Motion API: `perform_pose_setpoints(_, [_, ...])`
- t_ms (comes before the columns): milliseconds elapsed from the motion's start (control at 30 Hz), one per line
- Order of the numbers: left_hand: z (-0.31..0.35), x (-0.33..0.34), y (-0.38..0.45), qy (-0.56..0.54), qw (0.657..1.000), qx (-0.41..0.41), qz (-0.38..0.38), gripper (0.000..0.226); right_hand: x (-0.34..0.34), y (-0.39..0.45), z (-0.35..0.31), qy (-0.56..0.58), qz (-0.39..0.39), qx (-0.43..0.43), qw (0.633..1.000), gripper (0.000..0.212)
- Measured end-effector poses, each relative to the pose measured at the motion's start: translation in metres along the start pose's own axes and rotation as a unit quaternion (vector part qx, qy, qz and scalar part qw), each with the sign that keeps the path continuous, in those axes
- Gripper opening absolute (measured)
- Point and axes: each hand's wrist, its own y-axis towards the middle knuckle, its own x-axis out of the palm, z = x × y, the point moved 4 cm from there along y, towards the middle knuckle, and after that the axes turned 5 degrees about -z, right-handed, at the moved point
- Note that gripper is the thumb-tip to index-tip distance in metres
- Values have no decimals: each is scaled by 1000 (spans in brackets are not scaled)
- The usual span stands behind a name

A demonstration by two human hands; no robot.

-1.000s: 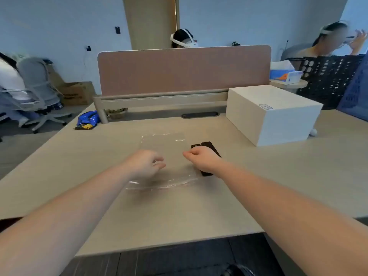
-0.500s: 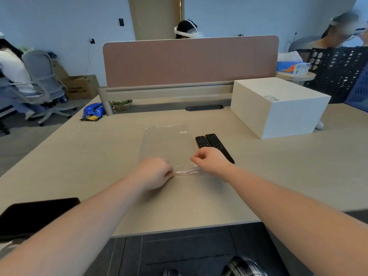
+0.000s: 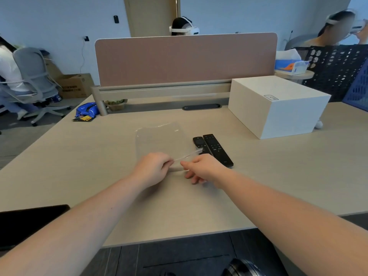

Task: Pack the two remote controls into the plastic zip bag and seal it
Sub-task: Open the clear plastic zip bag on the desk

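Head camera is looking down across a pale wooden desk (image 3: pixel 278 176). Clear plastic zip bag (image 3: pixel 159 140) is lying flat on it, its near edge being lifted. Left hand (image 3: pixel 153 168) is closing its fingers on that near edge, pinching the plastic. Right hand (image 3: pixel 205 168) is pinching the same edge just beside the left, thumb and forefinger on the plastic, the other fingers hanging loose below. A strip of the bag's mouth is stretching up and to the right from the hands toward the remotes.

Two black remote controls are lying side by side on the desk just right of the bag, both outside it: the shorter remote (image 3: pixel 200 144) nearer the bag, the longer remote (image 3: pixel 217 149) touching or nearly touching its right side. The right hand is covering the shorter one's near end.

A white box (image 3: pixel 278 108) is sitting farther right, a blue snack packet (image 3: pixel 86 111) far left by the pink divider (image 3: pixel 185 58).
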Motion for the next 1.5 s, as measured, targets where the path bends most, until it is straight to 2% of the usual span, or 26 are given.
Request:
perform_pose_setpoints(167, [6,1,1,-10,999,33,3,26,6,7,-1,82,-1,-6,997,23])
perform_pose_setpoints(300, [5,2,2,-55,998,30,0,41,4,12,2,135,16,-3,991,18])
perform_pose_setpoints(400, [6,5,2,-72,997,21,-14,34,3,13,3,155,23,-3,988,17])
perform_pose_setpoints(533, [7,8,1,-87,996,9,1,18,4,15,5,162,37,-19,986,18])
perform_pose_setpoints(700, [10,4,0,-78,996,3,33,19,2,16,3,155,49,-36,986,22])
perform_pose_setpoints(867, [14,-1,4,-73,997,-6,21,13,1,14,4,134,56,-40,989,23])
perform_pose_setpoints(1100, [11,1,12,-65,996,-58,2,11,-1,15,0,89,57,-10,994,27])
perform_pose_setpoints(1267, [-7,-12,14,-102,987,-113,52,9,-5,14,5,123,71,25,990,22])
perform_pose_setpoints(1333, [-3,-14,11,-124,986,-94,54,3,-5,14,6,125,74,21,989,23])
perform_pose_setpoints(1400, [6,-14,9,-151,987,-49,40,16,-3,15,5,126,78,13,989,23])
perform_pose_setpoints(1500, [16,-12,11,-102,995,-2,8,24,-2,17,4,119,87,8,989,24])
